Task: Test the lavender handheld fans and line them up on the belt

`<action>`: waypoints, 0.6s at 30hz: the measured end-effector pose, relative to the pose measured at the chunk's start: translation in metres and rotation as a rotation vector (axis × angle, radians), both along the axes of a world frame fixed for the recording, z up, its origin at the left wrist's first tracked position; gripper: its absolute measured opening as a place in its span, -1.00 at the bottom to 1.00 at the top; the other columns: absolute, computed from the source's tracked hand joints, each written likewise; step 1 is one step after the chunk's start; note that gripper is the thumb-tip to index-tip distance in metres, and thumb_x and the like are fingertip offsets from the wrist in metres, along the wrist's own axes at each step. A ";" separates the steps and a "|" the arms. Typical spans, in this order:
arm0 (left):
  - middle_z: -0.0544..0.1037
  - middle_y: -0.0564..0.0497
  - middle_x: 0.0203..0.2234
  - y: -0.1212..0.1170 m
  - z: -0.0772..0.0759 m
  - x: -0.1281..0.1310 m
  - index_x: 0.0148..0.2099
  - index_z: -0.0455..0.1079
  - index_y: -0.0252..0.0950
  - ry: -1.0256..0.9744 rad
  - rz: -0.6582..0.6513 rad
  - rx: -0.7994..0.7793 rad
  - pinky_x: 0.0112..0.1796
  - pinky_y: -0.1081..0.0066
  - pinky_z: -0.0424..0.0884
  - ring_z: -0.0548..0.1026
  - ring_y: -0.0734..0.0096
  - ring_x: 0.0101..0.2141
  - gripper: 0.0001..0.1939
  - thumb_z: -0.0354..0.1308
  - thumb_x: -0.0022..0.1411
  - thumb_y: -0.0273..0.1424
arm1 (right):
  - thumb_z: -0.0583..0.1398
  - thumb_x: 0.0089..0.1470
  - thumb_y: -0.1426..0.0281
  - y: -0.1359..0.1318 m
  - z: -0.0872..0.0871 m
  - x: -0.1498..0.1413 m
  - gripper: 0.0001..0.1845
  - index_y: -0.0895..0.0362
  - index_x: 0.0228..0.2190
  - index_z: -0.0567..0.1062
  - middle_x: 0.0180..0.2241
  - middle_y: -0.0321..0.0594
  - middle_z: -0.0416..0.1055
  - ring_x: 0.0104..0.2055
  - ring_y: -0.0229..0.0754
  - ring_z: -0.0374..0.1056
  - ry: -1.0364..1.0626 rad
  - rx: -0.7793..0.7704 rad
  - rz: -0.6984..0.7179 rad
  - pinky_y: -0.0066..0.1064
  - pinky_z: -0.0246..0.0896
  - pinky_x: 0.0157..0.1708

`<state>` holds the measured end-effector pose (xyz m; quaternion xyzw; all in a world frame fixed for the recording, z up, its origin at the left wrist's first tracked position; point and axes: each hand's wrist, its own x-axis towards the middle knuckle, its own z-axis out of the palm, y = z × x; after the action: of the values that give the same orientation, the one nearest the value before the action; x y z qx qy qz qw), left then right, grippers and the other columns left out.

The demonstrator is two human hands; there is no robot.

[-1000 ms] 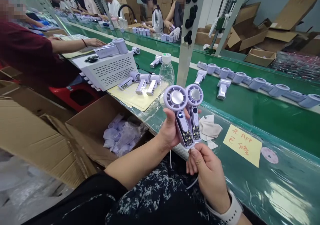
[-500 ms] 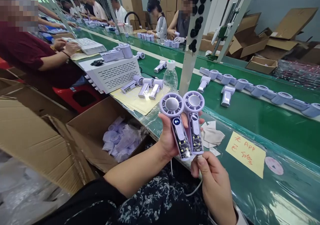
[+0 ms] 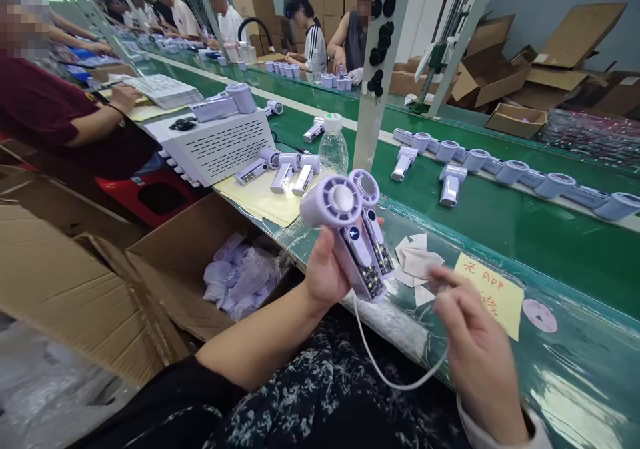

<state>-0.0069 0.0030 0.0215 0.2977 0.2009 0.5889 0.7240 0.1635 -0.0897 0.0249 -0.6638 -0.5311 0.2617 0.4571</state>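
Two lavender handheld fans sit together in my left hand point(image 3: 325, 269), which is closed around their handles. The nearer fan point(image 3: 342, 199) is turned partly sideways, with a small lit display on its dark handle. Behind it, the second fan point(image 3: 369, 189) leans the same way. A white cable point(image 3: 395, 384) loops down from behind the nearer fan and runs up into my right hand point(image 3: 475, 349). That hand is away from the fans, over the table edge, with fingers curled and the fingertips blurred. Whatever is at the cable's tip does not show clearly.
Several lavender fans lie on yellow paper point(image 3: 250, 202) beside a clear bottle point(image 3: 333, 149) and a white vented box point(image 3: 225, 146). More fans line the green conveyor point(image 3: 430, 236). White scraps point(image 3: 417, 262) and a handwritten yellow note point(image 3: 493, 286) lie right. A carton point(image 3: 170, 242) holds wrapped parts. Co-workers sit beyond.
My right hand has moved away rightward from the fans' lower ends, drawing the cable into a wider loop. My left hand has tilted the fans, turning the nearer one sideways.
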 end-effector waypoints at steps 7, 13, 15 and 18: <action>0.59 -0.09 -0.30 -0.004 -0.005 -0.013 -0.23 0.57 -0.26 0.310 -0.414 0.166 -0.12 0.21 0.51 0.55 0.09 -0.15 -0.56 0.55 -0.12 -0.15 | 0.32 0.18 0.15 -0.002 -0.005 0.009 -0.51 -0.01 0.10 0.44 0.02 -0.04 0.51 0.00 0.09 0.48 0.552 -0.065 0.331 -0.07 0.41 -0.02; 0.51 -0.02 -0.29 0.000 -0.012 -0.004 -0.11 0.45 -0.26 0.169 -0.395 -0.133 -0.22 0.30 0.55 0.51 0.35 -0.31 -0.49 0.34 0.12 0.05 | 0.42 0.08 0.27 -0.004 -0.002 0.018 -0.66 -0.02 -0.12 0.49 -0.25 -0.28 0.45 -0.31 -0.18 0.39 0.823 -0.036 0.152 -0.35 0.40 -0.30; 0.48 0.02 -0.25 -0.007 -0.008 -0.001 -0.03 0.37 -0.22 0.143 -0.476 -0.099 -0.27 0.36 0.54 0.50 0.40 -0.31 -0.50 0.45 0.08 -0.16 | 0.39 0.10 0.25 -0.004 0.001 0.018 -0.64 -0.03 -0.07 0.49 -0.21 -0.26 0.44 -0.31 -0.19 0.38 0.904 0.008 0.114 -0.36 0.41 -0.32; 0.44 0.06 -0.26 -0.018 -0.003 0.002 0.01 0.29 -0.20 0.146 -0.555 0.012 -0.32 0.43 0.50 0.49 0.47 -0.35 -0.50 0.43 0.08 -0.39 | 0.38 0.11 0.26 -0.008 0.005 0.016 -0.66 -0.02 -0.07 0.51 -0.25 -0.26 0.44 -0.34 -0.21 0.38 0.944 0.027 0.116 -0.41 0.41 -0.37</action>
<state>-0.0047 -0.0149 0.0181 0.3873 0.1601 0.3465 0.8392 0.1800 -0.0981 0.0301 -0.4354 -0.3047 0.5528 0.6419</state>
